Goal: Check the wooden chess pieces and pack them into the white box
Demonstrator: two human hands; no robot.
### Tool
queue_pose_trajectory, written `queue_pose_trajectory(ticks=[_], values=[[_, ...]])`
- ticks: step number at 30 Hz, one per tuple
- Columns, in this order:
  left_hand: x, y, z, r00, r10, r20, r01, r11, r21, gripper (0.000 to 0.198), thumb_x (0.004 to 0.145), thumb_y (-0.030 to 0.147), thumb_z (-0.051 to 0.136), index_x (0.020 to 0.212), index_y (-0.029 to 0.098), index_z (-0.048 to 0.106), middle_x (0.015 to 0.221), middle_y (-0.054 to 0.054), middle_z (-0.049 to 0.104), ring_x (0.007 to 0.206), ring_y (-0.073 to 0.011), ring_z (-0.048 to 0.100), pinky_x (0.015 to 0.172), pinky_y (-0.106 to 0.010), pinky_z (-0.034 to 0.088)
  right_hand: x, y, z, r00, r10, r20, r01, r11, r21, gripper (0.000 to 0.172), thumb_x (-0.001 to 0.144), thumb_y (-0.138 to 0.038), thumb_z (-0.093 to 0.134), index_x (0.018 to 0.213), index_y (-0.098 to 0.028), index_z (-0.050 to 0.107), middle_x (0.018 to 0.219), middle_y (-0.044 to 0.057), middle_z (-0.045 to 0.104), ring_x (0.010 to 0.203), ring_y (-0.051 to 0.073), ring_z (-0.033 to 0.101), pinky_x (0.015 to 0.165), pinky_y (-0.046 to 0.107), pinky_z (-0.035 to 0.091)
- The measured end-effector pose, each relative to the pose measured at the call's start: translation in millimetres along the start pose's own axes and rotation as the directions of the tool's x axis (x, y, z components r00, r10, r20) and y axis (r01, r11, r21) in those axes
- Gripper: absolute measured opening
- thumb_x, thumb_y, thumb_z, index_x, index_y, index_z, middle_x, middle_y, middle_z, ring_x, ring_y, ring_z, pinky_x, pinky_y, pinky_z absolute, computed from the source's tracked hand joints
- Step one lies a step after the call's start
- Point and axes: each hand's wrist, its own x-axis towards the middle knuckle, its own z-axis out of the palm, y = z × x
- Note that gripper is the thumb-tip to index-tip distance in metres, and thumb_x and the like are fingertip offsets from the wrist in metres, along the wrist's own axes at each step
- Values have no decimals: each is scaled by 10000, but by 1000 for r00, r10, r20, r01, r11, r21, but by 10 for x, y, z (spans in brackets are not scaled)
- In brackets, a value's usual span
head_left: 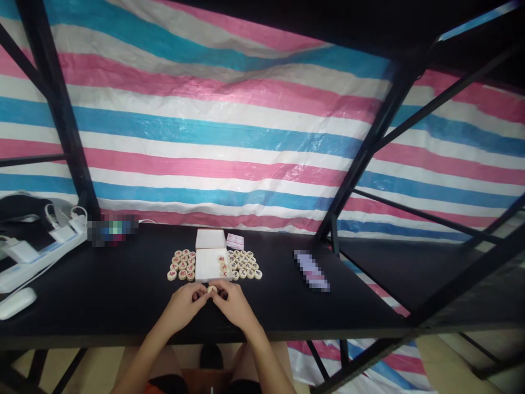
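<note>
Between the fingertips of my left hand (187, 302) and my right hand (232, 302) is a round, pale chess piece (212, 289), held just in front of an open white box (208, 265). Both hands have their fingers curled in around it. Inside the box, at its right side, lie several pieces with red characters (223, 266). Left of the box, red-marked pieces (182, 266) sit grouped in rows. On the right, dark-marked pieces (245, 266) form another group. The box's lid (210, 239) lies open behind it.
A pink and white packet (235, 242) lies behind the right group. A blurred phone-like item (311, 271) is at the right of the black table (279, 312). At the left are a white power strip (41, 262) and a white mouse-like object (18, 303). Dark metal posts frame the table.
</note>
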Motion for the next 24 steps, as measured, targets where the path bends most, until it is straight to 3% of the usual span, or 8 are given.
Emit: queue_pose_trajectory(ticks=[9, 17, 24], values=[[-4, -18, 3, 1000, -14, -5, 13, 999, -49, 223, 806, 310, 484, 802, 190, 671, 769, -23, 701, 688, -177, 613, 649, -241, 426, -3, 17, -6, 1000, -9, -9, 8, 1000, -18, 260, 871, -205, 464, 996, -201, 691, 900, 36, 714, 790, 165, 647, 775, 277, 487], [7, -35, 11, 1000, -22, 4, 22, 997, -79, 248, 818, 320, 476, 827, 192, 688, 776, -21, 710, 688, -174, 611, 646, -234, 424, -10, 26, -2, 1000, -6, 29, 5, 1000, 14, 265, 841, -281, 544, 1059, -193, 666, 908, 43, 701, 722, 154, 628, 657, 243, 500], [5, -37, 2, 1000, -17, -1, 17, 991, -134, 245, 819, 331, 480, 809, 182, 674, 770, -21, 703, 701, -178, 613, 669, -238, 436, -11, 2, -17, 999, -35, 10, 34, 999, 25, 297, 818, -144, 493, 1047, -204, 672, 868, 33, 707, 771, 163, 637, 731, 273, 505]])
